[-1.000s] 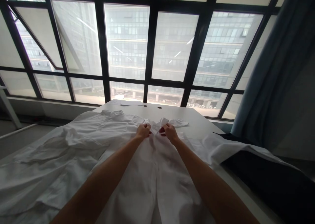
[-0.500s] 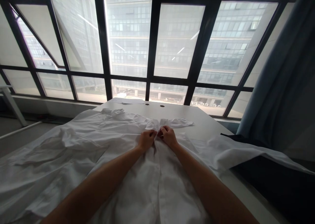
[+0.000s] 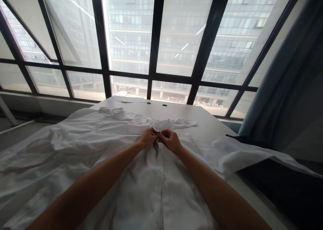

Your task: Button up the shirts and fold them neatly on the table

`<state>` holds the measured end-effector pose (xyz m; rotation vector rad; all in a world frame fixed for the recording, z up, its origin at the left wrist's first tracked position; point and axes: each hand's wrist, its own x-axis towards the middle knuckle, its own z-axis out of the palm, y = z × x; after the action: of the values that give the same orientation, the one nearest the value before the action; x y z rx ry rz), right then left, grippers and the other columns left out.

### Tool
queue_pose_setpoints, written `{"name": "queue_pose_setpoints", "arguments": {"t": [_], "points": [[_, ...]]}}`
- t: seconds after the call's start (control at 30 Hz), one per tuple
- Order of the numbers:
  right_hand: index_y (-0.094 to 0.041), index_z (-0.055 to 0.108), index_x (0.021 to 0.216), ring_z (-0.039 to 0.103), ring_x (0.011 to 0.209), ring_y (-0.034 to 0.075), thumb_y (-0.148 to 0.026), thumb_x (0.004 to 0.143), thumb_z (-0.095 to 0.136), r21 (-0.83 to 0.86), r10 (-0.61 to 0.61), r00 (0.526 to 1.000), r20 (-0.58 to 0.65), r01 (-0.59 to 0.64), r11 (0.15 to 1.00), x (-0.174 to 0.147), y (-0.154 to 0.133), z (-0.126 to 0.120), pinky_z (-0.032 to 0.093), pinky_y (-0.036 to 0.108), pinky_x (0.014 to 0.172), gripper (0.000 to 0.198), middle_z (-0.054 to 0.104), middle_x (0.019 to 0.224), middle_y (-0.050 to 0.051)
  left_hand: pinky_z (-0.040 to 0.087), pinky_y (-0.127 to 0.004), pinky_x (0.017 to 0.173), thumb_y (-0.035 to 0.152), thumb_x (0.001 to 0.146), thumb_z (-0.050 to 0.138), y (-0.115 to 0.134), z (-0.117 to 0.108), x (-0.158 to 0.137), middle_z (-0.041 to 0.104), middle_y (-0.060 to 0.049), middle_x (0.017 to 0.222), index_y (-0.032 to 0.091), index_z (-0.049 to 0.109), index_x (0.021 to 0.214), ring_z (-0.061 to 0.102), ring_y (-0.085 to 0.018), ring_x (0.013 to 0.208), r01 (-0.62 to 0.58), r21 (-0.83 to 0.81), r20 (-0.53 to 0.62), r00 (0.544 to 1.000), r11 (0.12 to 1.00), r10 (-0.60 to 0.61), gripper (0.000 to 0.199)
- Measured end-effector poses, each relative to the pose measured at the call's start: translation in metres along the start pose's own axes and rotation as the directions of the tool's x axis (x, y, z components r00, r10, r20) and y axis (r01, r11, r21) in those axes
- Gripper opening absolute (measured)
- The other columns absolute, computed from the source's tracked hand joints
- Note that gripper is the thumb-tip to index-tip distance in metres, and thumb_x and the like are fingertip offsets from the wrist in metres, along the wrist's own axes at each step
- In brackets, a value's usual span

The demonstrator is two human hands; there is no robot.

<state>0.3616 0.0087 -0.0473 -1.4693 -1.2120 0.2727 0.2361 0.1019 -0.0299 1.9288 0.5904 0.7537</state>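
A white button-front garment (image 3: 141, 183), which looks like a shirt or coat, lies spread over the table with its collar away from me. Just below the collar (image 3: 160, 124), my left hand (image 3: 148, 138) pinches one front edge. My right hand (image 3: 171, 139) pinches the other edge, and the fingertips of both hands meet at the front opening. Any button between them is too small to make out. Below the hands, the two front edges run toward me with a narrow gap.
More white cloth (image 3: 63, 142) is bunched on the left. On the right, white fabric (image 3: 234, 152) drapes over something dark (image 3: 277, 186). The white table (image 3: 186, 112) reaches toward the windows, with paper (image 3: 128, 99) at its far edge. A blue-grey curtain (image 3: 275, 78) hangs at right.
My hands have come closer together, and their fingertips now meet. The cloth edges at the collar have been drawn together. The view has tilted slightly down.
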Motion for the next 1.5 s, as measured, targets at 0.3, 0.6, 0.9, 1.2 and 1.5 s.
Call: {"name": "queue_pose_setpoints", "arguments": {"t": [0.3,0.6,0.9,1.2,1.5], "points": [[-0.019,0.06,0.076,0.059,0.061,0.016,-0.027,0.065,0.061,-0.151,-0.041,0.967,-0.253,0.003,0.989,-0.006,-0.015,0.003,0.048,0.027,0.06,0.014,0.066,0.068,0.002,0.042,-0.022,0.056,0.026,0.079,0.06,0.003,0.002,-0.015,0.066,-0.004,0.059,0.01,0.07,0.071,0.06,-0.014,0.058,-0.075,0.199,-0.151,0.983,0.977,0.107,0.02],[-0.02,0.058,0.07,0.058,0.058,0.015,-0.032,0.07,0.062,-0.172,-0.098,0.984,-0.149,0.072,0.982,-0.017,-0.024,0.009,0.045,0.024,0.055,0.012,0.064,0.063,0.001,0.039,-0.02,0.049,0.028,0.076,0.06,-0.015,-0.001,-0.005,0.064,-0.002,0.056,0.01,0.069,0.068,0.057,-0.013,0.053,-0.08,-0.003,-0.055,0.995,0.997,0.08,0.021],[-0.02,0.059,0.07,0.059,0.057,0.015,-0.032,0.071,0.061,-0.219,-0.107,0.979,-0.174,0.068,0.973,-0.019,-0.026,0.007,0.044,0.024,0.055,0.011,0.064,0.063,0.001,0.039,-0.02,0.048,0.042,0.077,0.063,-0.006,-0.005,-0.016,0.06,-0.002,0.051,0.011,0.068,0.063,0.055,-0.012,0.049,-0.107,-0.056,0.031,0.994,0.993,0.109,0.034],[-0.021,0.057,0.083,0.061,0.061,0.016,-0.029,0.069,0.063,-0.173,-0.111,0.973,-0.202,0.076,0.982,-0.018,-0.021,0.009,0.049,0.024,0.056,0.018,0.065,0.07,0.002,0.039,-0.018,0.045,0.039,0.075,0.065,-0.009,-0.003,-0.014,0.058,0.0,0.05,0.011,0.065,0.063,0.052,-0.009,0.046,-0.074,-0.134,0.026,0.997,0.988,0.079,0.03],[-0.02,0.058,0.089,0.063,0.063,0.016,-0.028,0.071,0.061,-0.156,-0.141,0.969,-0.201,0.111,0.981,-0.021,-0.022,0.011,0.05,0.025,0.057,0.02,0.067,0.075,0.003,0.037,-0.018,0.043,0.04,0.072,0.065,-0.006,-0.004,-0.014,0.053,0.001,0.047,0.012,0.059,0.055,0.047,-0.007,0.043,0.01,-0.199,0.066,0.998,0.98,0.003,0.033]]}}
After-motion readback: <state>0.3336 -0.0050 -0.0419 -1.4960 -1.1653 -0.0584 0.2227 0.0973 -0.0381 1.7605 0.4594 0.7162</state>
